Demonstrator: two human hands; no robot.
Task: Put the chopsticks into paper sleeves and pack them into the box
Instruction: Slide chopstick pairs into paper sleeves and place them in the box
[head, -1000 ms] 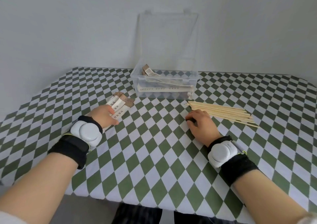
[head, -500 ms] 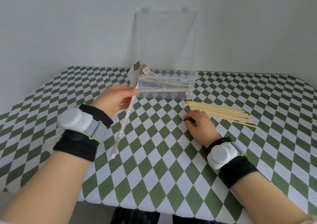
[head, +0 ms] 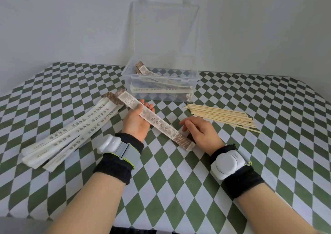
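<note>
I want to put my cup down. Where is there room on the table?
Bare table lies near the front edge between the forearms, and right of the chopsticks. It's crowded around the sleeve pile, the box, the left hand holding a sleeve and right hand.

The held paper sleeve (head: 160, 125) seems to read 欢迎光临; print on the stacked sleeves (head: 77, 131) is illegible.

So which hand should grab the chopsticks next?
Right, most likely. The right hand seems free, with its fingers relaxed, and it lies just beside the loose chopsticks. The left hand is busy holding a paper sleeve and sits farther from the pile.
</note>
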